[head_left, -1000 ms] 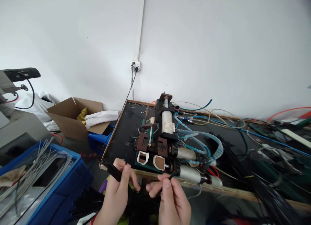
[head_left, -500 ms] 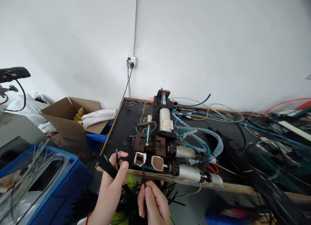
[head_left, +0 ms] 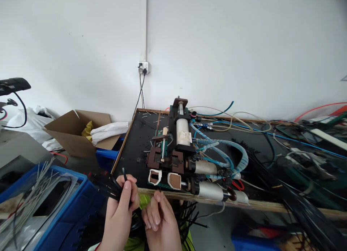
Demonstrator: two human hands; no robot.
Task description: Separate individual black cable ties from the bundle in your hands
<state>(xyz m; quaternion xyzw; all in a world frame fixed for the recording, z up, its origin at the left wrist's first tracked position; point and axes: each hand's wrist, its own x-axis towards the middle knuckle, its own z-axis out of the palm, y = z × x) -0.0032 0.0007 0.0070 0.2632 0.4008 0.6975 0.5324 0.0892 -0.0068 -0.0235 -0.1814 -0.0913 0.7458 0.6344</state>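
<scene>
L hand (head_left: 120, 209), nearest the camera, is closed around a bundle of black cable ties (head_left: 108, 186), thumb pressed on top; the ties fan out to the left over the blue crate (head_left: 67, 207). R hand (head_left: 159, 222), just beside it, pinches a single black tie betw. thumb and fingers. Beyond: wooden bench edge (head_left: 244, 204), then pneumatic fixture (head_left: 179, 153) w/ blue hoses (head_left: 230, 153). Far: cardboard box (head_left: 78, 133), wall socket (head_left: 143, 66).

Matt black sheet covers the table (head_left: 135, 142), edged in bare, pale wood. On it, the machine (head_left: 179, 150) shows smooth, dull metal cylinders and glossy blue plastic hoses (head_left: 230, 153). Left of the table sits a matt brown cardboard box (head_left: 73, 135) and a shiny blue plastic crate (head_left: 70, 204).
</scene>
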